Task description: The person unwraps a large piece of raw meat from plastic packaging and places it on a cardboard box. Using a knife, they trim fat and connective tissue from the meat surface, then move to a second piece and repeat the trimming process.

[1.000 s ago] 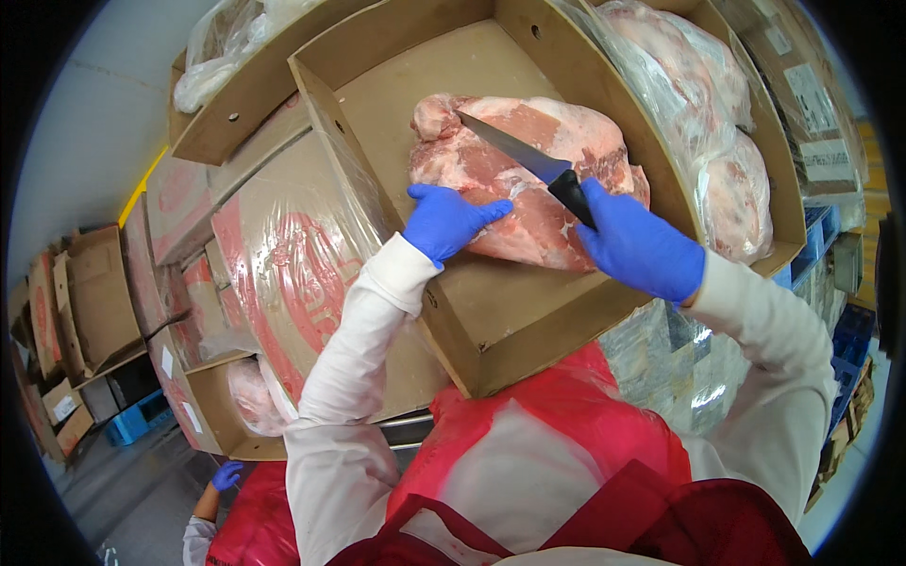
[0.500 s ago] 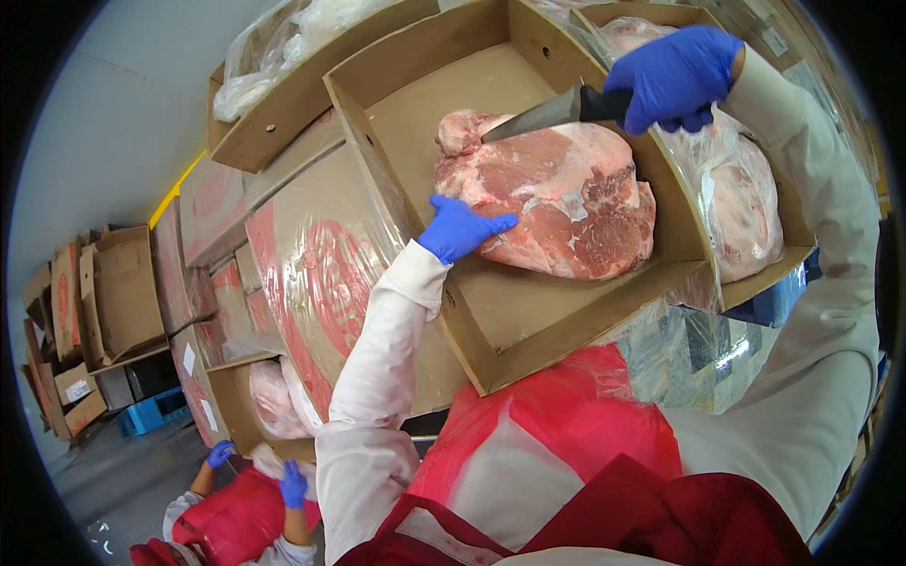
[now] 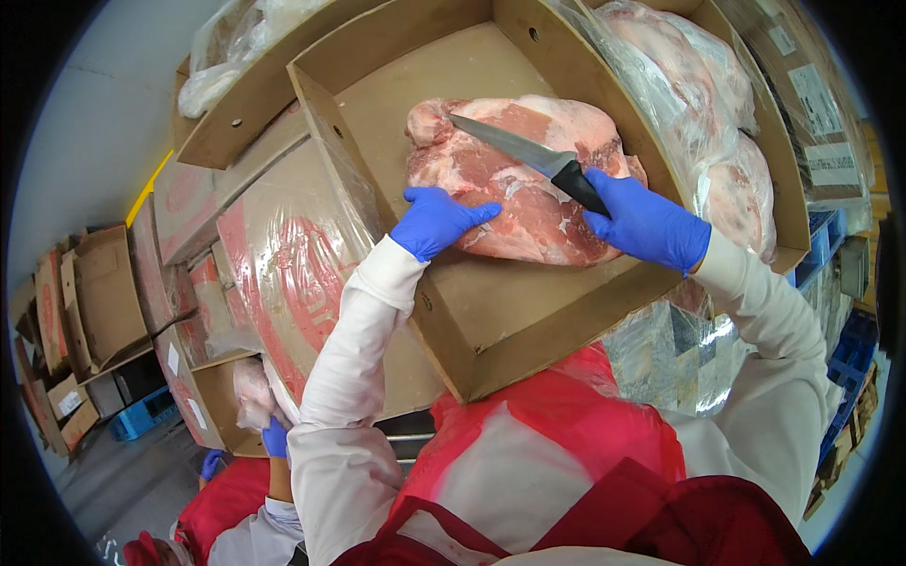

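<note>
A large cut of raw meat (image 3: pixel 528 208) with a pale fat edge and a knob at its left end lies in a shallow cardboard box (image 3: pixel 528 354). My left hand (image 3: pixel 436 223), in a blue glove, rests against its near left edge, thumb stretched over the meat and fingers apart. My right hand (image 3: pixel 646 224), also blue-gloved, is closed round the black handle of a knife (image 3: pixel 517 146). The blade slants across the top of the meat, its tip at the groove beside the knob.
Bagged meat pieces (image 3: pixel 703 85) fill a box on the right. Wrapped cartons (image 3: pixel 293 255) stand at the left. A co-worker's gloved hand (image 3: pixel 275 437) touches meat in another box (image 3: pixel 222 401) at lower left. Blue pallets (image 3: pixel 849 368) sit at far right.
My right hand has come down and nearer, turning the knife so its handle now points toward me. My left hand keeps its place on the meat. The co-worker's hands have shifted.
</note>
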The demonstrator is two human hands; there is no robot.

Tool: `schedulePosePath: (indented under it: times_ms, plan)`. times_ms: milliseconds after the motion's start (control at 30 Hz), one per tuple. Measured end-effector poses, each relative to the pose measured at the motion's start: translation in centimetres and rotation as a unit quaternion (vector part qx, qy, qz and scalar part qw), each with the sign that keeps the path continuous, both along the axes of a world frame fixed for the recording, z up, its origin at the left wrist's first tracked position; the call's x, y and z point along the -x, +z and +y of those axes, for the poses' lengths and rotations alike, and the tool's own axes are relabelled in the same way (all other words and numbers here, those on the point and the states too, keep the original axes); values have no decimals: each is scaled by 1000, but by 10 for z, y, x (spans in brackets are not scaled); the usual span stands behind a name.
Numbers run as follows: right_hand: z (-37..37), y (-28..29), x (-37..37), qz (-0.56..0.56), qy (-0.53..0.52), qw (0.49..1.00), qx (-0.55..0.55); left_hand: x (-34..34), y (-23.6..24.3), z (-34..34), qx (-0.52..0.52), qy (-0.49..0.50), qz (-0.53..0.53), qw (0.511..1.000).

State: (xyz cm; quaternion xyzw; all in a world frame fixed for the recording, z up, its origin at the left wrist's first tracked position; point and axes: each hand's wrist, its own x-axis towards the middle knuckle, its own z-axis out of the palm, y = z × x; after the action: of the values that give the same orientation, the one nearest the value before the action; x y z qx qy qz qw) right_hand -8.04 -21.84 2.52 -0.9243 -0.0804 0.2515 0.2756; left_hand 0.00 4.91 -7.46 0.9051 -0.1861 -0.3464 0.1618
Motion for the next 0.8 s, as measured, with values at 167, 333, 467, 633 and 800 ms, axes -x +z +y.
schedulePosePath:
  times_ms: [167,333,467,633,800]
  plan:
    - [-16,-3,-11,-39,42,998,-27,3,-18,3,13,23,-11,1000]
    - [-40,81,-82,174,-1,982,69,-1,-43,13,123,91,-61,986]
    - [-32,110,-117,202,17,963,179,-8,-37,11,99,83,-67,989]
    - [-20,99,-127,193,44,957,211,-14,-21,18,92,38,33,994]
    - [-57,37,-68,201,-40,979,0,-15,-28,12,102,35,-24,994]
